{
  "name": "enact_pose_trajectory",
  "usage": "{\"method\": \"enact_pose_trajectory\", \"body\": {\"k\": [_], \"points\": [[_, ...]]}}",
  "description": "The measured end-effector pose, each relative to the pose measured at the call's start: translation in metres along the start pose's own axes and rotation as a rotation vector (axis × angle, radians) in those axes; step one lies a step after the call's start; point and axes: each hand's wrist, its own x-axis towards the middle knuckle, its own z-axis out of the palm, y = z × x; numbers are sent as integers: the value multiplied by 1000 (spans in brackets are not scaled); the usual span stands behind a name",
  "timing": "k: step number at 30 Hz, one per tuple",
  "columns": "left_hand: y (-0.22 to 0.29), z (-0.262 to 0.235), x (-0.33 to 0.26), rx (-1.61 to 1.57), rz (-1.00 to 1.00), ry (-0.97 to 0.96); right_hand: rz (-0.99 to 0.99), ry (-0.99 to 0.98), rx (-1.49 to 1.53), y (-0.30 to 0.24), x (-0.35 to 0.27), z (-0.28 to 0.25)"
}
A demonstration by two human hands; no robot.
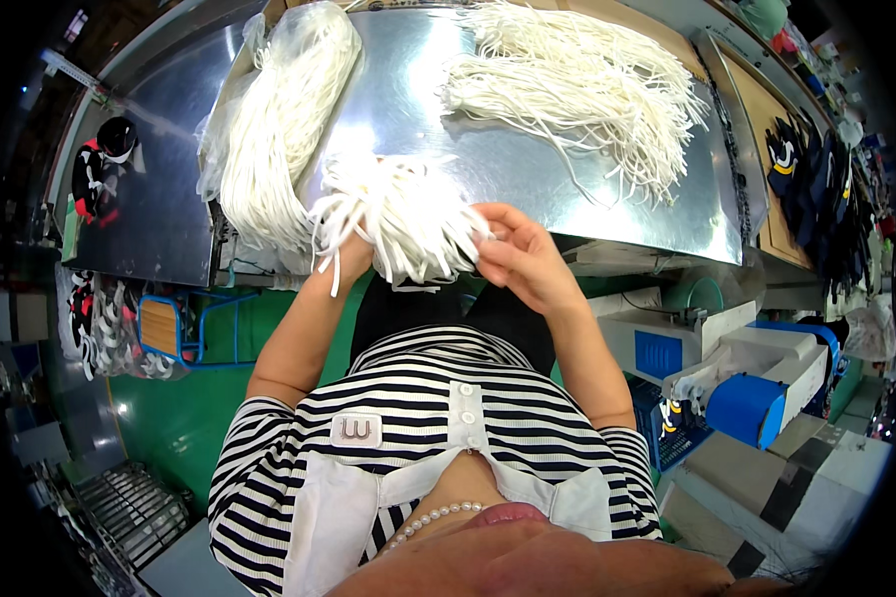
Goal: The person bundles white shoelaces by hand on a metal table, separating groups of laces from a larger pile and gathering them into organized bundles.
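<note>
A thick bundle of flat white cords (403, 219) fans out in front of my body, at the near edge of the metal table. My left hand (354, 255) is beneath its left side and bears it; the cords hide most of its fingers. At the bundle's right edge, my right hand (528, 261) has its thumb and fingertips closed on the loose cord ends. Left of the bundle lies a long hank of white cords (287, 129), partly in a clear plastic bag. More white cords (587, 95) lie in a loose pile at the back right.
The shiny metal table (388, 75) spans the space ahead. A blue-framed stool (159, 328) stands on the green floor at left. To my right is a white and blue machine (757, 398). Dark pieces (816, 189) hang beyond the table's right end.
</note>
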Motion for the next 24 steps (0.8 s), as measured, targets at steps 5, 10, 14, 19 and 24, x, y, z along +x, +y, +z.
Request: {"method": "enact_pose_trajectory", "body": {"k": [5,10,14,19,24], "points": [[13,-20,7,-289,1,167,245,-52,-93,-13,-24,3],[-9,-8,0,-149,-44,6,5,289,-172,4,4,7],[-2,12,-1,-76,8,-71,46,206,-257,15,26,3],[-11,-2,4,-129,-65,-65,-91,326,-84,12,27,-3],[-4,15,4,-298,-83,-9,-42,131,184,12,24,-6]]}}
